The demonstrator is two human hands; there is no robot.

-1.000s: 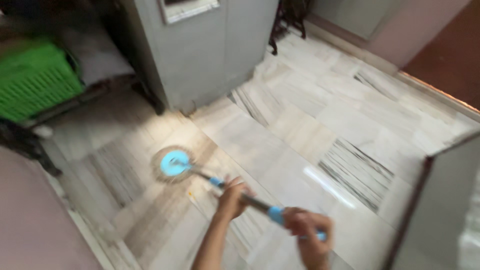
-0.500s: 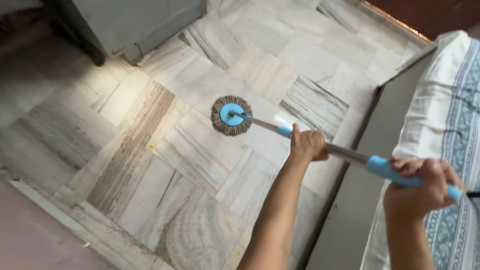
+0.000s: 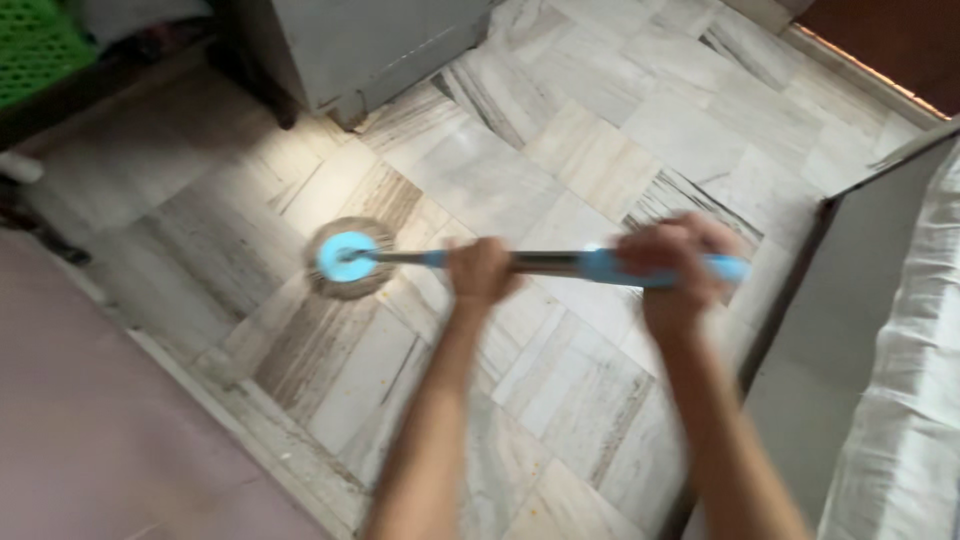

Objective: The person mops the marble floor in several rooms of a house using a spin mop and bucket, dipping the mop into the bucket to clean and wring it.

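Both hands gripped the blue-and-steel round-headed mop [image 3: 345, 258] at mid-frame (left hand [image 3: 480, 272] on its shaft, right hand [image 3: 672, 262] on its blue grip), mid-stroke across pale marble floor [image 3: 590, 150]

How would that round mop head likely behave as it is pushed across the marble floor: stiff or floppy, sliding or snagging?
The mop head looks like a fringe of soft strands round a blue disc, so it probably flexes and splays. The marble floor appears smooth, so it likely glides. With both hands, left hand and right hand, on the handle, the pole seems rigid.
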